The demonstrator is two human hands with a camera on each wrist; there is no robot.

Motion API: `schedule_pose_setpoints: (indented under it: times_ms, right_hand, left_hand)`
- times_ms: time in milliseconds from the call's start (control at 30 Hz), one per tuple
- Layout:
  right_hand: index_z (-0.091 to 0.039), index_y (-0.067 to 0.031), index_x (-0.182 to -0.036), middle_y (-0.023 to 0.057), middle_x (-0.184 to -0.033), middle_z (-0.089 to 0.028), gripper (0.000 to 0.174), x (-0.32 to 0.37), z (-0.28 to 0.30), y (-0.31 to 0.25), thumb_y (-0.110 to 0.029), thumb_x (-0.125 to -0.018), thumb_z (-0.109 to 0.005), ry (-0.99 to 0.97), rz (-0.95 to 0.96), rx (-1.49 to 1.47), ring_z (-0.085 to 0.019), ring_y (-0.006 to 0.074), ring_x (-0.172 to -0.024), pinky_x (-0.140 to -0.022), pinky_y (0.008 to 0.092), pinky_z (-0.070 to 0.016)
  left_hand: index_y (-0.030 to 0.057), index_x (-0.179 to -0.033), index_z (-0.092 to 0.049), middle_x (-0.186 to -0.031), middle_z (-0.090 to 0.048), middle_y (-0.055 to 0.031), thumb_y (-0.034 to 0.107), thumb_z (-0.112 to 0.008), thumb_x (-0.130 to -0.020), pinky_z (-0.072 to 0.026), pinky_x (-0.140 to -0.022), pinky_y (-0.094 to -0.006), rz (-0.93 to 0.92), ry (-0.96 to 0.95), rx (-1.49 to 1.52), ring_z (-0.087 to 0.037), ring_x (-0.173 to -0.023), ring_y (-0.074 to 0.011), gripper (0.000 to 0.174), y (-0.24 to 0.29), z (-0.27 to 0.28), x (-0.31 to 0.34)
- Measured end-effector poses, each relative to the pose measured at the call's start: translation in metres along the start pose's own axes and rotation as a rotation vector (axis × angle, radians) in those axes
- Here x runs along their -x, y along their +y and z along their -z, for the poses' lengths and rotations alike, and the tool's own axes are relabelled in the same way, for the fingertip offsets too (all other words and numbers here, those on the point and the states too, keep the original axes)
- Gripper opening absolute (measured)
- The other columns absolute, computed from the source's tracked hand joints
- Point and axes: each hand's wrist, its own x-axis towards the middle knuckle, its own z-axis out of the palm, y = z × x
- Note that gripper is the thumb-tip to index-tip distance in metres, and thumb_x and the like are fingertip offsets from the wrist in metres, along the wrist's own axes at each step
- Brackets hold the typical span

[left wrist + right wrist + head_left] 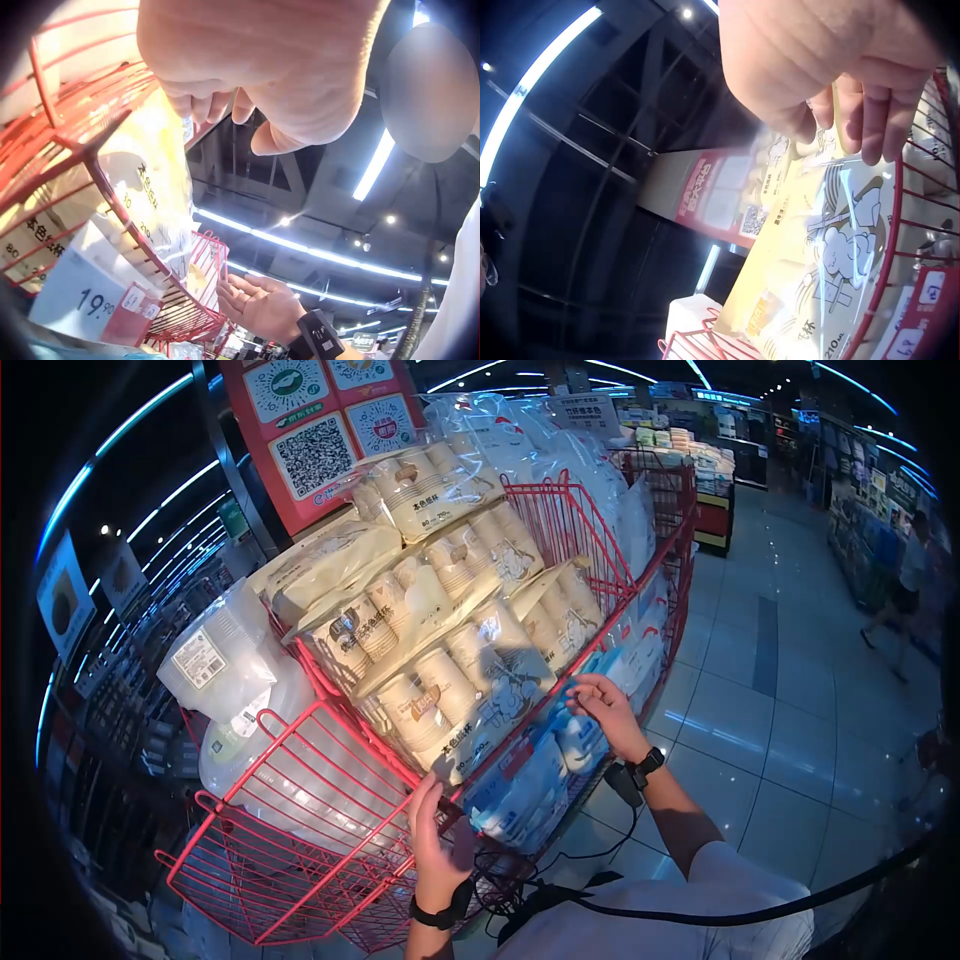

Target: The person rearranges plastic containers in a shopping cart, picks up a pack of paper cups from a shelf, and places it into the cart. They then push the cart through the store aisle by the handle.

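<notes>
Clear bags of tan paper cups point(430, 700) are stacked in a red wire basket point(395, 760) in the head view. My left hand point(437, 850) is raised at the basket's near left corner, fingers extended upward and nothing in its grasp. Beside the basket's front edge, toward the right, my right hand point(607, 712) hovers with loosely bent fingers and holds nothing. From the right wrist, the fingers point(874, 124) overlap the upper part of a cup bag point(840, 240). The left wrist view shows the left palm point(255, 52) above the basket rim.
A blue price card point(82, 300) hangs on the basket front. Below are blue-and-white packs point(530, 790); clear plastic containers point(225, 660) stand at left. A red QR-code sign point(320, 450) rises behind. Tiled aisle floor point(790, 710) lies right, with a person point(905, 580) farther off.
</notes>
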Motion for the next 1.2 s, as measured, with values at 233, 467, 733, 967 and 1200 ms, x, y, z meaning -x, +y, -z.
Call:
schedule_pose_setpoints:
  times_ms: [233,467,733,967,1200]
  right_hand:
    - [-0.046,-0.0014,-0.125,0.0058,-0.112,-0.055,0.034,-0.082,0.024,0.002,-0.007,-0.092,-0.05,-0.176,0.001,-0.03,-0.054,0.0145,-0.105,-0.093,0.0292,-0.0427]
    - [-0.047,-0.0001,-0.12,0.0078,-0.105,-0.057,0.036,-0.125,0.028,0.017,-0.012,-0.088,-0.059,-0.215,-0.06,0.186,-0.056,0.013,-0.097,-0.086,0.0263,-0.0452]
    - [-0.049,0.0058,-0.11,0.0119,-0.099,-0.061,0.043,-0.157,0.014,0.033,-0.021,-0.083,-0.067,-0.427,-0.096,0.28,-0.058,0.0131,-0.09,-0.078,0.0265,-0.0471]
    - [-0.041,0.0026,-0.12,0.0118,-0.104,-0.06,0.05,-0.15,0.003,0.016,-0.014,-0.082,-0.069,-0.414,-0.056,0.165,-0.058,0.0144,-0.094,-0.081,0.0272,-0.0471]
    - [-0.033,-0.0005,-0.132,0.0102,-0.124,-0.048,0.063,-0.148,0.013,-0.027,-0.007,-0.08,-0.068,-0.412,0.086,-0.064,-0.047,0.0175,-0.116,-0.099,0.0328,-0.0371]
  left_hand:
    - [-0.0043,-0.138,-0.028,-0.144,-0.026,-0.0256,-0.001,-0.053,-0.08,-0.0204,-0.11,-0.0431,0.176,0.218,-0.227,-0.027,-0.134,-0.0377,0.063,0.008,-0.065,-0.046]
    - [-0.0057,-0.143,-0.016,-0.147,-0.021,-0.0208,-0.005,-0.051,-0.082,-0.0174,-0.111,-0.0363,0.469,0.522,0.18,-0.023,-0.136,-0.028,0.07,-0.006,-0.099,-0.067]
    - [-0.0058,-0.131,-0.033,-0.121,-0.051,-0.0158,0.003,-0.057,-0.085,-0.0375,-0.096,-0.0307,0.725,0.567,0.22,-0.05,-0.11,-0.0202,0.053,-0.043,-0.092,-0.066]
    - [-0.0035,-0.135,-0.028,-0.129,-0.042,-0.015,0.007,-0.064,-0.085,-0.0317,-0.102,-0.0315,0.54,0.563,0.112,-0.043,-0.118,-0.0207,0.062,-0.031,-0.098,-0.07]
    - [-0.0033,-0.137,-0.024,-0.13,-0.041,-0.0148,0.008,-0.067,-0.082,-0.0315,-0.103,-0.0338,0.336,0.526,0.083,-0.041,-0.121,-0.0219,0.071,0.02,-0.092,-0.088]
